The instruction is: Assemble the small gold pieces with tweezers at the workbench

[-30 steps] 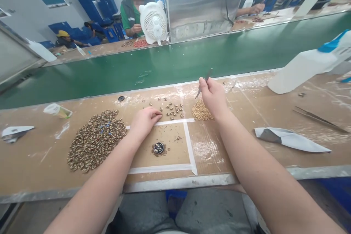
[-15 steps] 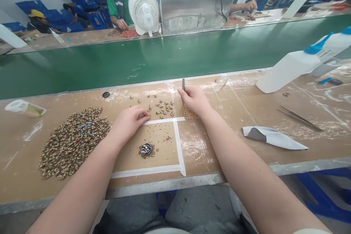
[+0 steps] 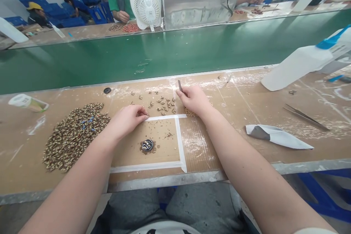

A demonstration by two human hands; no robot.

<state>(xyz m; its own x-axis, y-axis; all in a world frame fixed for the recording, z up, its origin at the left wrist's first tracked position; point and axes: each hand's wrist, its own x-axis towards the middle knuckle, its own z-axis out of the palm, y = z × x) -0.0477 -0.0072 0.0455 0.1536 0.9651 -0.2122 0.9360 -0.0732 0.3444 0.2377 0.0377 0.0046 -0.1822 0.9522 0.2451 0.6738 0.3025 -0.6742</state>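
Note:
My right hand (image 3: 193, 99) is closed round a thin metal pair of tweezers (image 3: 180, 85), resting over a small heap of tan beads (image 3: 189, 112). My left hand (image 3: 126, 119) lies on the table with its fingertips pinched together at the top edge of a white tape square (image 3: 177, 137); what they hold is too small to see. Between both hands lie several small brass parts (image 3: 163, 104). A big pile of brass pieces (image 3: 75, 135) sits left of my left hand. A small round dark part (image 3: 147, 145) lies inside the tape square.
A green conveyor belt (image 3: 164, 56) runs behind the brown worktable (image 3: 233, 124). A white bottle (image 3: 304, 64), spare tweezers (image 3: 305, 117) and a folded paper (image 3: 276, 137) lie at right. A small jar (image 3: 27, 102) lies at left. Other people, a white fan (image 3: 145, 2) and a metal box stand across the belt.
My right hand came down from a raised position and moved left onto the bead heap with the tweezers. My left hand stayed at the tape edge. The camera shifted slightly.

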